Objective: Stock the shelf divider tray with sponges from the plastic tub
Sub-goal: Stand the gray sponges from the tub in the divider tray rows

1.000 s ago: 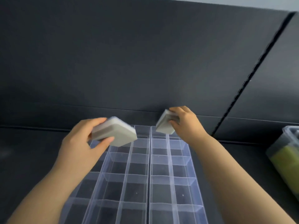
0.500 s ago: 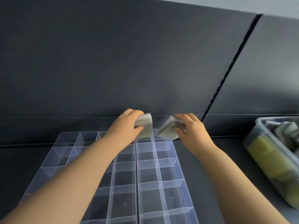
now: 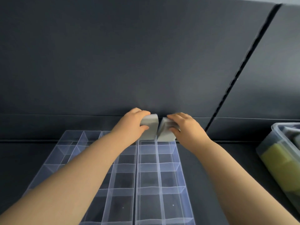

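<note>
Sponge (image 3: 151, 127), grey rectangular foam, clasped by left hand (image 3: 129, 125) fingers; second sponge (image 3: 165, 135) by right hand (image 3: 186, 127); clear gridded tray (image 3: 168, 181) beneath

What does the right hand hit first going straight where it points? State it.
Probably the left sponge, held by the left hand; the right hand aims forward-left with the right sponge nearly against it. Depth unclear.

Pretty muted palette tbh: the left sponge (image 3: 150, 127) and right sponge (image 3: 165, 134) up at 12 o'clock are pale grey-white, and the right one shows a darker grey band. The divider tray (image 3: 136, 176) is see-through with a bluish tint and a grid of frosty lines. The tub (image 3: 276, 133) at 3 o'clock is clear, with yellow-green sponges (image 3: 279, 158) inside. The desk (image 3: 204, 176) and back wall (image 3: 129, 54) are charcoal, with one black seam (image 3: 243, 62).
</note>
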A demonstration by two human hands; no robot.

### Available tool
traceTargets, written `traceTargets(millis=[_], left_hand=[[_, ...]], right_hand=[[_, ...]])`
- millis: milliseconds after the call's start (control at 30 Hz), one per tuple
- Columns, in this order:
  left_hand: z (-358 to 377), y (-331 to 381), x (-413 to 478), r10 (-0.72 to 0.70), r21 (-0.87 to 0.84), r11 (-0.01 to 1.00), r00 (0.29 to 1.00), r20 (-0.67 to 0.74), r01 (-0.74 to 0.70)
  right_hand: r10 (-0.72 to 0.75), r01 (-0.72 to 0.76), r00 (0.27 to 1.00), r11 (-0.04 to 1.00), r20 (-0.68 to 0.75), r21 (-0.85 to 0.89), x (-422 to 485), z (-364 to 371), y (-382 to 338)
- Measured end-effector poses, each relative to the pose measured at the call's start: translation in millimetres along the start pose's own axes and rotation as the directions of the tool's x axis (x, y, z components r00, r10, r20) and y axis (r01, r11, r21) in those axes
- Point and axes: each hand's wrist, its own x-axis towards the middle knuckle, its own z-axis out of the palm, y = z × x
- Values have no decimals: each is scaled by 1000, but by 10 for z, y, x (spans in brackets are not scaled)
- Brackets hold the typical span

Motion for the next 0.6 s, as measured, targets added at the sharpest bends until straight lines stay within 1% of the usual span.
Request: traceTargets(millis=[100,233,467,600], left_hand=[[32,14,11,2,-9,1000,1000,5,-2],[89,-28,12,-20,4,1000,999,28,20],[283,-114,17,-40,24,999,996,76,38],[345,-171,19,-53,31,998,994,99,50]], right_hand=[[-39,38,999,998,-13,-57,28,28,27],[-49,49,999,995,4,-81,53,78,61],[-80,88,993,991,86,-98,90,240,91],[-63,79,988,991,141,-109,124,342,115]])
